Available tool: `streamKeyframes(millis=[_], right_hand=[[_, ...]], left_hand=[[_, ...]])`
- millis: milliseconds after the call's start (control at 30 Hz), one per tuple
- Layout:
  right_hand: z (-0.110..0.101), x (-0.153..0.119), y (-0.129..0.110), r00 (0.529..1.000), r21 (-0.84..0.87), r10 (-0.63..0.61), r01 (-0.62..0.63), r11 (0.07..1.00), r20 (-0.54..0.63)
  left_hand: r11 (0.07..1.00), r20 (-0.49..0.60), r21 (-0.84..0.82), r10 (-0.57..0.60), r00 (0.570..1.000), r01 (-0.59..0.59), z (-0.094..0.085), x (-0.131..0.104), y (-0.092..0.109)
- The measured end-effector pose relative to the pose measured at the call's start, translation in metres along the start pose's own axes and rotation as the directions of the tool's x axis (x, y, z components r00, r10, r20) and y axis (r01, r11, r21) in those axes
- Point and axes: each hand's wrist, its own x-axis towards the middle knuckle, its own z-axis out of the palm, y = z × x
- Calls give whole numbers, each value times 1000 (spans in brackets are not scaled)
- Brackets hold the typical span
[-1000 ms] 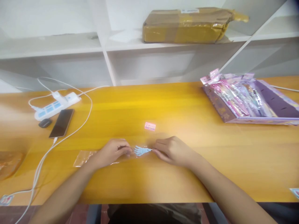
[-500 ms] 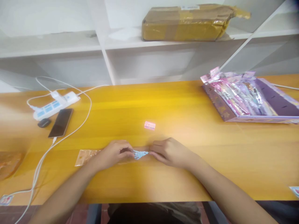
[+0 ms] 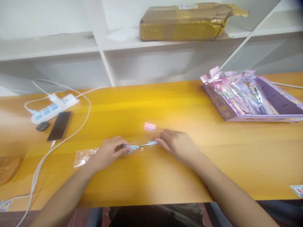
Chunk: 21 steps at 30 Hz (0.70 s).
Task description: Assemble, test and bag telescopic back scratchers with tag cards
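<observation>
A slim light-blue pen [image 3: 153, 142] spans the gap between my two hands, low over the table. A silver metal section shows at its middle, with a light-blue ornamental part [image 3: 133, 148] on the left side. My left hand [image 3: 111, 153] pinches the ornamental end between thumb and fingers. The right end of the barrel disappears into the closed fingers of my right hand [image 3: 175, 143]. Just beyond my hands lies a small pink printed card [image 3: 150, 126]. A clear plastic wrapper [image 3: 82, 157] is on the table, partly behind my left forearm.
At the back right stands a purple box [image 3: 272, 118] with several items in clear packets [image 3: 239, 91]. To the left are a phone [image 3: 59, 126], a white power strip [image 3: 55, 108], a small black object [image 3: 43, 126] and looping white cables. A taped parcel [image 3: 189, 23] occupies the shelf.
My hands have moved farther apart, and my right hand is a little higher. The silver section and light-blue barrel now show between them. More of the plastic wrapper's shine is visible.
</observation>
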Motion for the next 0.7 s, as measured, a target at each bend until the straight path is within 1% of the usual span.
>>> streamKeyframes(millis=[67, 100, 167, 267, 333, 367, 433, 533, 633, 700], right_hand=[[0, 1, 4, 999, 24, 50, -50, 998, 3], [2, 1, 2, 998, 55, 53, -54, 997, 16], [10, 0, -9, 998, 126, 37, -44, 991, 56], [23, -3, -32, 994, 218, -1, -23, 976, 111], [28, -6, -43, 993, 277, -17, -17, 961, 119], [28, -7, -46, 994, 305, -13, -22, 952, 111], [24, -7, -44, 996, 349, 29, -56, 936, 81], [14, -5, -30, 995, 423, 93, -98, 901, 31], [9, -1, -18, 997, 529, 77, -71, 846, 11], [10, 1, -14, 998, 582, 66, -53, 812, -1]], left_hand=[[1000, -36, 7, 8, 999, -7, 0, 1, -3], [1000, -49, 20, 20, 999, -19, 1, 1, -3], [996, -68, 61, 69, 995, -65, 8, 2, -3], [980, -67, 113, 172, 983, -164, 21, 3, -1], [972, -70, 120, 211, 975, -202, 26, 3, 0], [972, -82, 122, 212, 974, -202, 26, 3, 0], [977, -122, 128, 189, 974, -173, 23, 3, -2], [987, -211, 124, 124, 970, -99, 15, 2, -8], [992, -271, 105, 90, 958, -64, 9, 1, -13], [992, -267, 108, 92, 959, -65, 8, 0, -13]])
